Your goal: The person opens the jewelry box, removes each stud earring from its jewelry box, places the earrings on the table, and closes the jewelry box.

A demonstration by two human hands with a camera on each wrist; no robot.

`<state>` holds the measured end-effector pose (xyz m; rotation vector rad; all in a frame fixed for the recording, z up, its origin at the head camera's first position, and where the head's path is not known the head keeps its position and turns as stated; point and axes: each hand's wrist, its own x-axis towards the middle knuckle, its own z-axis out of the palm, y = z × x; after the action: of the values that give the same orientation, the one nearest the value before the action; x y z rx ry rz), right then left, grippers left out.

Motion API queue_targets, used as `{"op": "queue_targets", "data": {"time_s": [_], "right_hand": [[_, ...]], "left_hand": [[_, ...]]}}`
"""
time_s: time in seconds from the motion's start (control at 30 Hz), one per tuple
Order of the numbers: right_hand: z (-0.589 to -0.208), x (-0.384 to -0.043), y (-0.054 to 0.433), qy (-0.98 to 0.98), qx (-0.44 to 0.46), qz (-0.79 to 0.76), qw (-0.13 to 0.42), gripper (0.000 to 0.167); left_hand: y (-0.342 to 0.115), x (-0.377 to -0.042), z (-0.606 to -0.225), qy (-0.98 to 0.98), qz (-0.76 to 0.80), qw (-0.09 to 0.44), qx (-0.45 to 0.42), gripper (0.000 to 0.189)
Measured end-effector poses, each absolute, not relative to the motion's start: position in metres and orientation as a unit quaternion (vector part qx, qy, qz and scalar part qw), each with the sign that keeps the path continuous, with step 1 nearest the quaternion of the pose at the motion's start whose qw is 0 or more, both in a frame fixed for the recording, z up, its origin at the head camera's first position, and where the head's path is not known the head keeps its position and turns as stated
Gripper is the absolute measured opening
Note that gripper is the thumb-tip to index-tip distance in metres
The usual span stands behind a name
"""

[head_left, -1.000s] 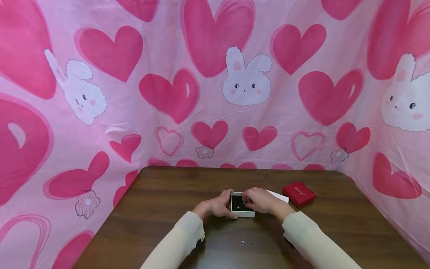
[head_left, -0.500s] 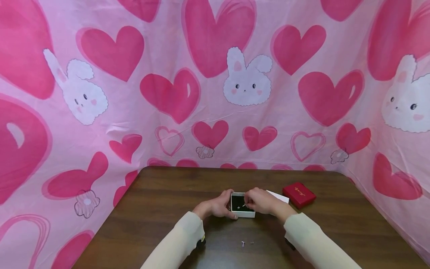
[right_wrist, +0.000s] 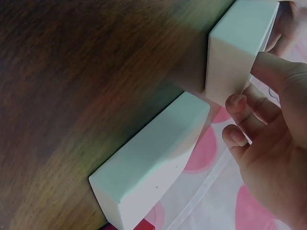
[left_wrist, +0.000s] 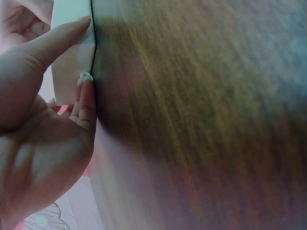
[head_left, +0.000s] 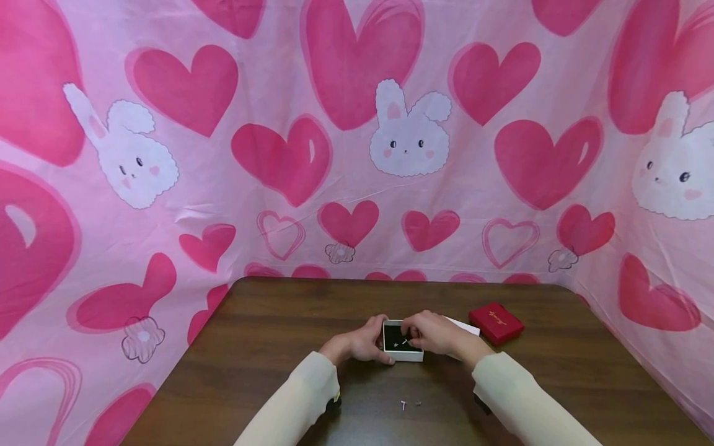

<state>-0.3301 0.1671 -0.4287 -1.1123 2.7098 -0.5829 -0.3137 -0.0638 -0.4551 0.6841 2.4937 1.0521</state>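
A small white jewellery box (head_left: 405,356) with a black lining (head_left: 396,333) stands on the table. My left hand (head_left: 365,339) grips its left side, thumb along the front wall (left_wrist: 74,62). A tiny star-shaped piece (head_left: 396,345) sits on the lining. Beside it lies a small thin shiny piece (head_left: 405,342), close to my right fingertips. My right hand (head_left: 435,333) reaches into the box from the right with bent fingers. In the right wrist view its lower fingers (right_wrist: 236,135) are loosely curled beside the box wall, while its thumb and index tips are hidden.
A white lid (head_left: 465,326) lies right of the box, partly behind my right hand. Farther right is a red box (head_left: 496,323) with gold lettering. Near the front lie a small T-shaped piece (head_left: 403,405) and another tiny piece (head_left: 418,403). Pink cloth (head_left: 357,186) hangs behind the table.
The thin shiny piece has come into clearer view on the lining. My right fingers have shifted slightly left and spread apart. My left hand and the box have stayed put.
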Motion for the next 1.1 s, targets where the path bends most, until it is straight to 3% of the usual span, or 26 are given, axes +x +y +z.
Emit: {"op": "queue_targets", "data": {"time_s": [0.5,1.1], "right_hand": [[-0.435,-0.334,0.167,0.89,-0.397,-0.21,0.072,0.004],[-0.425,-0.333,0.169,0.902,-0.387,-0.184,0.051,0.013]], "left_hand": [[-0.064,-0.313,-0.456,0.88,0.373,0.175,0.236,0.075],[-0.064,-0.314,-0.455,0.879,0.375,0.172,0.239,0.075]]}}
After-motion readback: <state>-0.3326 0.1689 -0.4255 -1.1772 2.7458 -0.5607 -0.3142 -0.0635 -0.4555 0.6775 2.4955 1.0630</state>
